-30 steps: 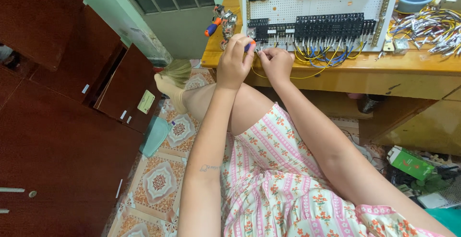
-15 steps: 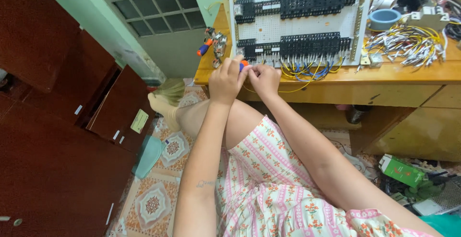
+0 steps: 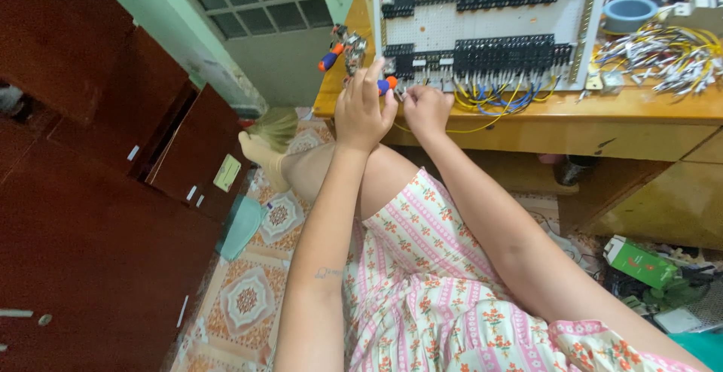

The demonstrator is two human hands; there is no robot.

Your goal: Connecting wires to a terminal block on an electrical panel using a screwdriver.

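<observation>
Now your left hand (image 3: 363,110) grips a screwdriver (image 3: 386,84), only its orange-and-blue handle end showing past your fingers, at the desk (image 3: 648,120) edge below the white panel (image 3: 482,29). Your right hand (image 3: 426,108) is pinched narrow at a yellow wire (image 3: 482,126) looping just beside the screwdriver.

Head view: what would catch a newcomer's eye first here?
The two hands meet at the edge of the wooden bench: the left hand holds an orange-and-blue screwdriver, with the right hand right beside it. Just above them stands a white perforated panel with rows of black terminal blocks and blue and yellow wires. Farther right on the bench lies a heap of loose wires.
</observation>
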